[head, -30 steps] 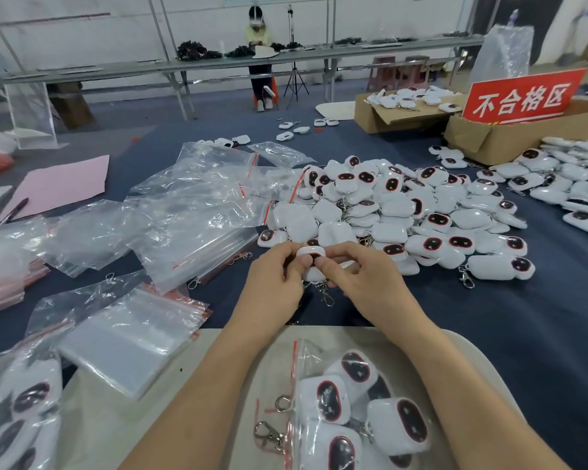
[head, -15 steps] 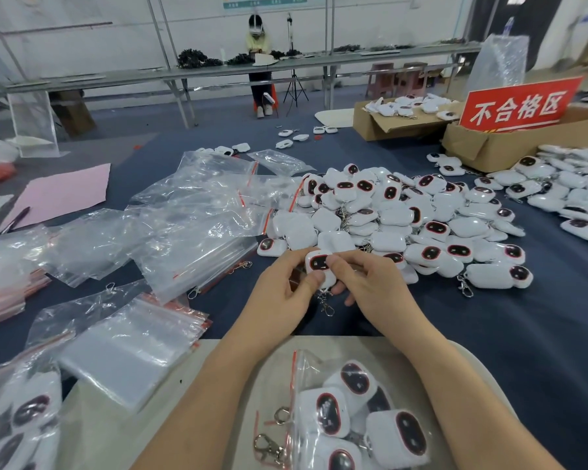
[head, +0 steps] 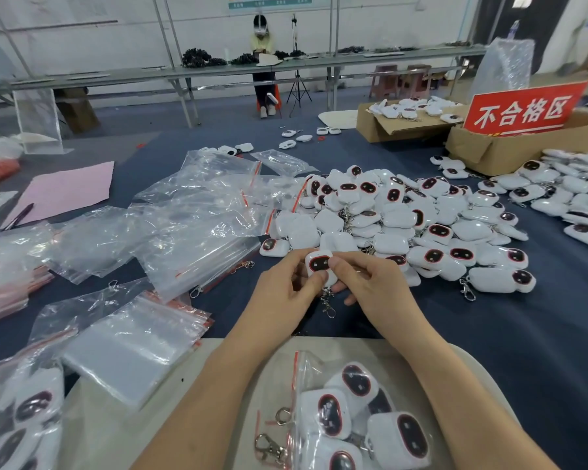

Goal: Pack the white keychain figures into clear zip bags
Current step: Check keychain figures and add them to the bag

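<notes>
Gripping a single white keychain figure (head: 319, 266) between them, the two hands meet near the middle of the view. The left hand (head: 286, 290) curls round the figure's left side, thumb on its edge. The right hand (head: 374, 286) pinches the right side, thumb against the upper corner. The figure's dark, red-rimmed face is turned up toward the camera, and its metal clasp (head: 328, 308) hangs free below, above the dark blue worktop (head: 523, 334).

From the hands, at twelve to two o'clock, a big pile of figures (head: 404, 218) lies heaped on the worktop, its near edge just beyond the fingertips. At ten o'clock loose clear zip bags (head: 197, 225) with red seal strips lie crumpled and overlapping. At eight o'clock sits a stack of flat bags (head: 129, 351). At six o'clock, between the forearms, a filled bag (head: 353, 418) holding several figures rests on a pale surface (head: 218, 385), with clasps sticking out at its left edge.

Far off at one o'clock a red sign (head: 523, 108) stands in a cardboard box (head: 489, 150). At ten o'clock, well beyond the bags, lies a pink sheet (head: 65, 191).
</notes>
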